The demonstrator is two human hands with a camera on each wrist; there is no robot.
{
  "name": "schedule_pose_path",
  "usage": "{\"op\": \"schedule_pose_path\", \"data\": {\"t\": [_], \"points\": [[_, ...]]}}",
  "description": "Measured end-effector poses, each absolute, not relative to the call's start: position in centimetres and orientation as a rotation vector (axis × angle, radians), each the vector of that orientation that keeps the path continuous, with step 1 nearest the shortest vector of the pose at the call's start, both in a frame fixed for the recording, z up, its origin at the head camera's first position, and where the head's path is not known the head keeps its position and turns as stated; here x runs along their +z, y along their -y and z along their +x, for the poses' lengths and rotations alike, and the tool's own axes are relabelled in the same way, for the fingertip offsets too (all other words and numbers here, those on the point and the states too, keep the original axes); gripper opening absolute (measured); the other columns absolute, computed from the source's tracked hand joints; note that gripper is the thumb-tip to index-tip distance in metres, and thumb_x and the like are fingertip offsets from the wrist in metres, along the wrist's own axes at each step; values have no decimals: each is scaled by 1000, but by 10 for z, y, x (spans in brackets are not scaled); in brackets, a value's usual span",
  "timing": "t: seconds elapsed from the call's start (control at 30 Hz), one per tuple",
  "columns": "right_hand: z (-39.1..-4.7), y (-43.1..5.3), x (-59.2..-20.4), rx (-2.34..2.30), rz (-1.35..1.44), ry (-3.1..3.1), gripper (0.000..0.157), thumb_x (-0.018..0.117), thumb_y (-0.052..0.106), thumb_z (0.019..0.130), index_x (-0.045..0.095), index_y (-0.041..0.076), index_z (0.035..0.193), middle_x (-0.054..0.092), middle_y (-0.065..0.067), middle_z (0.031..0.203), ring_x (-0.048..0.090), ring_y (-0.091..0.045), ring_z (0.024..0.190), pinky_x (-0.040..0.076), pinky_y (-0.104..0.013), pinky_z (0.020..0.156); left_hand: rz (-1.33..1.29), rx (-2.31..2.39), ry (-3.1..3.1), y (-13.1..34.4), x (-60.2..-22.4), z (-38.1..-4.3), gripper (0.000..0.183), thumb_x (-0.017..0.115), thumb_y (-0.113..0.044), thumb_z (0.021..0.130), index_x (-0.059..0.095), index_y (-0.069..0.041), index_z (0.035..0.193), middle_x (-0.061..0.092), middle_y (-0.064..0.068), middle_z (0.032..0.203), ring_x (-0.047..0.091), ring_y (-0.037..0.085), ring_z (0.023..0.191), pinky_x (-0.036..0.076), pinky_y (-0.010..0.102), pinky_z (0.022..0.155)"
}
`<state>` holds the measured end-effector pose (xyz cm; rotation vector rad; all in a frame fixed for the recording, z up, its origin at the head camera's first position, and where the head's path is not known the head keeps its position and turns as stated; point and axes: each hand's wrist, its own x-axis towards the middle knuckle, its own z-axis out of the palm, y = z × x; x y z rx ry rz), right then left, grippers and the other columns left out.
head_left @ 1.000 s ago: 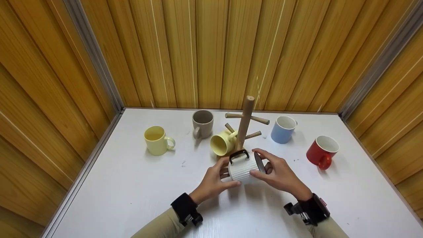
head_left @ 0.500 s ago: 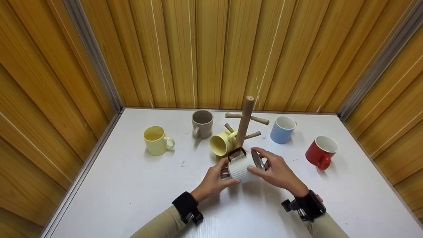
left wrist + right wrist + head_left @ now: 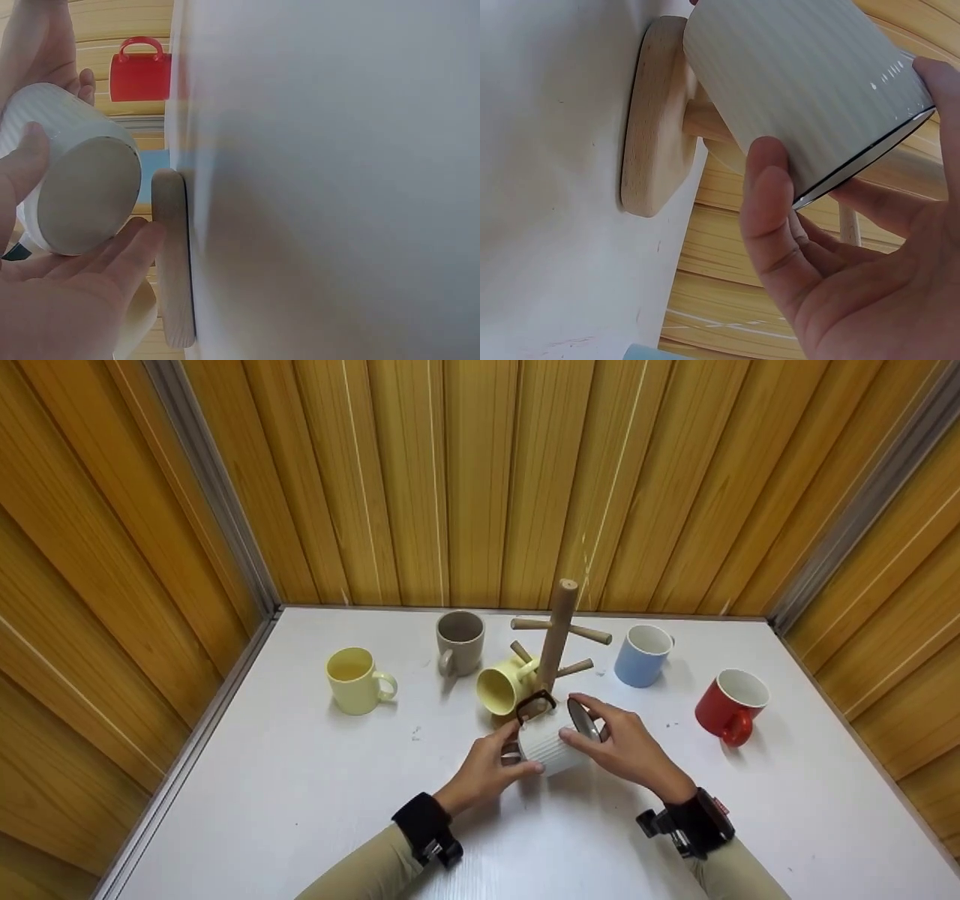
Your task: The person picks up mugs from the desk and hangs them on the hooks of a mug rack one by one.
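Observation:
Both hands hold a white ribbed mug [image 3: 553, 744] with a black handle and dark rim, lying sideways in the air in front of the wooden mug tree [image 3: 553, 649]. My left hand [image 3: 484, 772] grips the base end, thumb on the near side; its flat bottom faces the left wrist view. At the rim end, my right hand [image 3: 634, 754] pinches the mug between thumb and fingers. The handle points up and away, near the foot of the tree's post. A yellow mug [image 3: 498, 691] hangs tilted on a lower peg. In the right wrist view the tree's wooden base [image 3: 654, 127] shows behind the mug.
A second yellow mug [image 3: 354, 682] and a taupe mug [image 3: 460, 641] stand left of the tree. To the right are a blue mug [image 3: 642, 658] and a red mug [image 3: 729, 705]. Wood-patterned walls [image 3: 480, 480] enclose the white table [image 3: 315, 787].
The white mug has turned slightly, its handle shifting left and its rim end swinging a little away. My right hand has moved slightly left with it. The other mugs stay put.

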<state>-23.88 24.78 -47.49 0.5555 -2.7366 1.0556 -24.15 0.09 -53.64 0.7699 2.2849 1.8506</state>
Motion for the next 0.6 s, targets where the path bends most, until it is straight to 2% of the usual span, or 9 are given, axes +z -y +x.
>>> {"op": "schedule_pose_path", "data": {"t": [0.13, 0.37, 0.6], "points": [[-241, -247, -475, 1039, 549, 2744, 65, 76, 44, 92, 59, 11, 145, 71, -10, 118, 52, -10, 63, 46, -27, 59, 756, 1810, -2324, -1, -534, -244, 73, 81, -14, 89, 45, 4, 149, 67, 20, 130, 69, 29, 115, 56, 31, 96], [-246, -247, -474, 1024, 536, 2751, 64, 74, 45, 94, 59, 10, 146, 72, -11, 113, 54, -12, 64, 46, -28, 60, 740, 1759, -2410, -4, -529, -247, 70, 83, -16, 88, 49, 7, 145, 67, 22, 128, 69, 32, 114, 56, 36, 97], [-248, -248, -477, 1026, 519, 2775, 66, 73, 47, 94, 57, 9, 147, 69, -15, 127, 55, -12, 68, 48, -31, 66, 732, 1727, -2441, -6, -530, -247, 69, 83, -16, 88, 50, 7, 144, 67, 22, 128, 70, 31, 113, 56, 33, 96]]}}
